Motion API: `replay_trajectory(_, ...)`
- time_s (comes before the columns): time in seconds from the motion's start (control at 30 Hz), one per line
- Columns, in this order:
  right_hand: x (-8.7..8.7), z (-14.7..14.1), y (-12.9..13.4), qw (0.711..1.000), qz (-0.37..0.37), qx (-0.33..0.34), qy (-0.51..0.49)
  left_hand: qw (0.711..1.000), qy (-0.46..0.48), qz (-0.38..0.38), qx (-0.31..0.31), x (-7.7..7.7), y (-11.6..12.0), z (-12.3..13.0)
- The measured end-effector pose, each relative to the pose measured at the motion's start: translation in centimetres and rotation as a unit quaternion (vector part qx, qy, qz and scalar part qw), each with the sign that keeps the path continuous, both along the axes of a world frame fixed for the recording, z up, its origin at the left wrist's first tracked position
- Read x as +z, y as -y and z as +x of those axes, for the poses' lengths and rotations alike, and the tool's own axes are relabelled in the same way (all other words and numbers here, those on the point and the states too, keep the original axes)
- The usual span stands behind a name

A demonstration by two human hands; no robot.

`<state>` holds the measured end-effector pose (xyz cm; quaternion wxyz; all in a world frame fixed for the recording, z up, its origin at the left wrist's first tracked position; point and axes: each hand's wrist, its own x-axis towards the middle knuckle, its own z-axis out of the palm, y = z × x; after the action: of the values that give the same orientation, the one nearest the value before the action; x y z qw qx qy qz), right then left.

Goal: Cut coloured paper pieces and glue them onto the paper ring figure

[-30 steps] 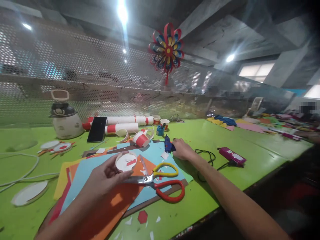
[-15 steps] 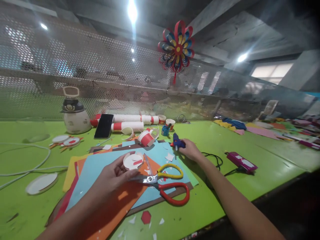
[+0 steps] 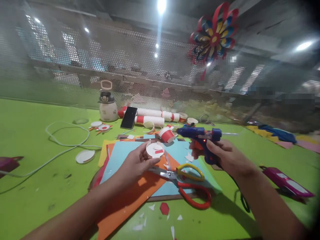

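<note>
Head view: the shallow white paper cup base (image 3: 151, 152) is pinched between the thumb and fingers of your left hand (image 3: 133, 164), the nearer hand. To its right, your right hand (image 3: 233, 158) has its fingers wrapped round the grip of the glue gun (image 3: 211, 134), whose long axis runs crosswise, nozzle pointing left. Open scissors (image 3: 171, 175) lie nearby, over coloured sheets (image 3: 121, 158).

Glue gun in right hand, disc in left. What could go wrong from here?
Burn: the glue gun shows a red light, so it's likely hot; a drip while gluing the disc could hit the left hand.
Cut: the scissors lie open, blades close to those fingers.
Snag: the black cord loops by the right forearm and might tug the gun.
</note>
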<state>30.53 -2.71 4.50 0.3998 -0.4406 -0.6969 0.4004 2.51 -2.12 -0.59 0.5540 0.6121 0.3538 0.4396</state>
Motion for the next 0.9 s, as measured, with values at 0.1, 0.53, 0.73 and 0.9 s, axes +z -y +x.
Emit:
replay_trajectory(0.1, 0.6, -1.7, 0.6, 0.993, 0.018, 0.030, 0.111, 0.999, 0.000, 0.030, 0.021, -0.9, -0.2, 0.2)
replay_trajectory(0.53, -1.6, -4.8, 3.5, 0.935, 0.196, -0.008, 0.294, 0.993, -0.080, 0.031, 0.084, -1.7, -0.2, 0.4)
replay_trajectory(0.73, -2.2, -4.9, 3.6, 0.939, 0.194, -0.003, 0.284, 0.991, -0.100, -0.002, 0.092, -1.3, 0.1, 0.5)
replay_trajectory(0.9, -2.3, -5.2, 3.5, 0.941, 0.181, -0.013, 0.286, 0.991, -0.107, 0.004, 0.085, -1.0, 0.3, 0.5)
